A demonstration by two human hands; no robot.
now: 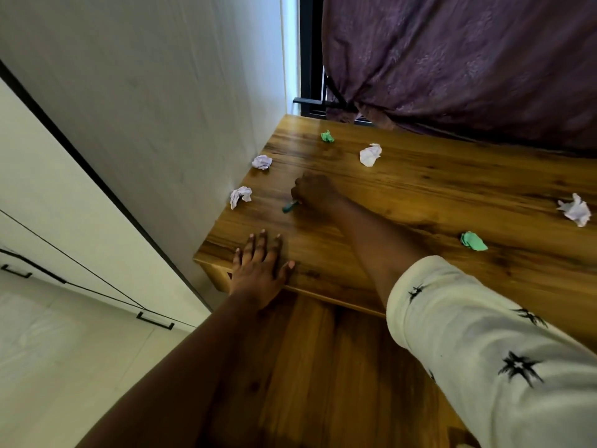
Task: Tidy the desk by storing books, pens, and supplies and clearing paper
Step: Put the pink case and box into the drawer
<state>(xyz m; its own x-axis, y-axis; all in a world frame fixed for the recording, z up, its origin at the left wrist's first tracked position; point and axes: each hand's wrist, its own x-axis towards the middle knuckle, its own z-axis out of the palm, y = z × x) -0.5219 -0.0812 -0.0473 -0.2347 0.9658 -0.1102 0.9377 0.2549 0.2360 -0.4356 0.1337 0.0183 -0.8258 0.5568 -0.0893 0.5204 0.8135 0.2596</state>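
I see my right hand (315, 192) curled, pinching a small green pen (288, 206) against the desk (420, 189) near its left end. My left hand (260, 270) lies flat, fingers spread, on the near edge.

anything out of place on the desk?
Yes, crumpled paper is strewn over the desk: far green ball, near green ball, two left-edge white balls, far white ball, right white ball. The right hand grips a blurred green item.
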